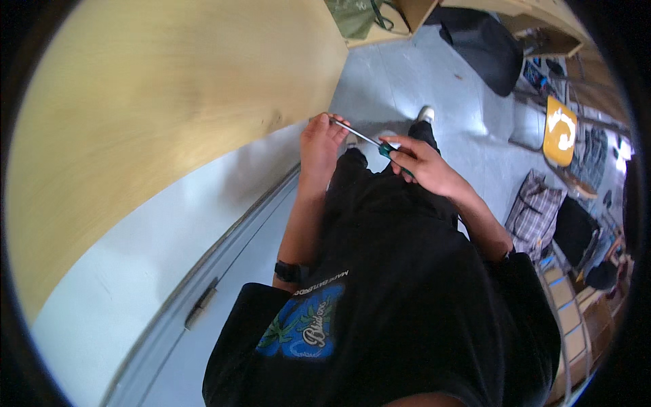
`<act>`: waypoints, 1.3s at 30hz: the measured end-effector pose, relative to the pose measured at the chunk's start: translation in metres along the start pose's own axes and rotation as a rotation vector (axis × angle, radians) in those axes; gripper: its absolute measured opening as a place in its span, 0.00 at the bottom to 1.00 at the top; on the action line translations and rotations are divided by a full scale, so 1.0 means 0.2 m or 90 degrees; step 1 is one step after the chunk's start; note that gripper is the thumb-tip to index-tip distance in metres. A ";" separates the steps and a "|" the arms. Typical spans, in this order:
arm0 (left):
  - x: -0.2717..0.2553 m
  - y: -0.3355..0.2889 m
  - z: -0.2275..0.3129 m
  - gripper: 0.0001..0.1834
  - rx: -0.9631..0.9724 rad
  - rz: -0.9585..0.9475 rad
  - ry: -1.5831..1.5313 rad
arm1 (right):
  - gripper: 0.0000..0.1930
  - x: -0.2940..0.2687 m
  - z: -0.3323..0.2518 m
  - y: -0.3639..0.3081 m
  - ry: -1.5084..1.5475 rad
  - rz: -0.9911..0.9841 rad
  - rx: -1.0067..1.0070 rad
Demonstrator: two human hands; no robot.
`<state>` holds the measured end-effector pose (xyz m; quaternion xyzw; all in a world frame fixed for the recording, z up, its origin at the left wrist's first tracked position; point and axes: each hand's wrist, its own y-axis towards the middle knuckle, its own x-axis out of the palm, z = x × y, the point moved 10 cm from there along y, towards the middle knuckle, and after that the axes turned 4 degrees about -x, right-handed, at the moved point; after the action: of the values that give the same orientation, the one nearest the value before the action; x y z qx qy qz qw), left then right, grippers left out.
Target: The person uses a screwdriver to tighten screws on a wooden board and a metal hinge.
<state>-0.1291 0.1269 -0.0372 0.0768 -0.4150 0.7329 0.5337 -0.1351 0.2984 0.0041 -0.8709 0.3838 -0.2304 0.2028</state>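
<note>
A screwdriver (364, 137) with a dark green handle and a thin metal shaft spans the gap between my hands. My right hand (426, 165) is wrapped round its handle. My left hand (321, 144) has its thumb and fingers closed at the far end of the shaft, next to the edge of a large pale wooden panel (196, 74). The fingers cover the tip, so whether a small part sits there is hidden.
A door frame or ledge with a metal latch (201, 305) runs along my left. To the right are a yellow-backed chair (559, 132), a plaid bag (534, 207) and a dark chair (481, 47). Grey tiled floor (386, 74) shows ahead.
</note>
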 end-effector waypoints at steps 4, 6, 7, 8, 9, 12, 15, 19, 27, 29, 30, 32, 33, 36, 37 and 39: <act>-0.37 0.06 -0.08 0.10 -0.100 0.063 -0.252 | 0.14 0.22 0.21 0.17 0.053 0.025 0.020; -0.43 0.09 -0.05 0.10 -0.079 0.019 -0.327 | 0.14 0.33 0.28 0.30 0.096 0.032 -0.004; -0.48 0.08 -0.08 0.11 -0.091 0.039 -0.318 | 0.13 0.36 0.34 0.31 0.116 0.044 -0.001; -0.53 0.10 -0.09 0.11 -0.095 0.043 -0.310 | 0.13 0.40 0.39 0.35 0.134 0.053 -0.009; -0.57 0.12 -0.09 0.10 -0.080 0.048 -0.319 | 0.13 0.43 0.43 0.39 0.143 0.054 -0.009; -0.63 0.13 -0.08 0.11 -0.058 0.077 -0.315 | 0.13 0.50 0.51 0.43 0.176 0.084 -0.021; -0.64 0.18 -0.06 0.09 -0.023 0.039 -0.423 | 0.14 0.51 0.53 0.52 0.143 0.060 -0.052; -0.64 0.22 -0.11 0.09 -0.020 0.024 -0.405 | 0.13 0.42 0.54 0.53 0.124 0.093 -0.084; -0.71 0.20 -0.03 0.07 0.017 0.059 -0.363 | 0.12 0.45 0.50 0.59 0.101 0.064 -0.093; -0.70 0.21 -0.08 0.07 0.005 0.074 -0.372 | 0.12 0.42 0.53 0.58 0.098 0.077 -0.101; -0.71 0.21 -0.07 0.07 0.006 0.069 -0.377 | 0.12 0.43 0.52 0.59 0.098 0.072 -0.117; -0.71 0.20 -0.05 0.07 0.008 0.065 -0.382 | 0.12 0.44 0.51 0.61 0.093 0.070 -0.125; -0.70 0.20 -0.04 0.07 0.008 0.055 -0.390 | 0.12 0.44 0.51 0.61 0.085 0.071 -0.130; -0.68 0.20 -0.03 0.07 0.006 0.040 -0.409 | 0.12 0.44 0.51 0.62 0.075 0.075 -0.141; -0.67 0.20 -0.03 0.07 0.006 0.035 -0.421 | 0.12 0.44 0.51 0.62 0.075 0.075 -0.143; -0.67 0.21 -0.04 0.07 0.002 0.029 -0.426 | 0.13 0.43 0.51 0.62 0.055 0.086 -0.156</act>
<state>-0.1059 0.0332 -0.1380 0.3049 -0.5679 0.6792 0.3510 -0.0985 0.1745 -0.1222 -0.8507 0.4753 -0.2044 0.0932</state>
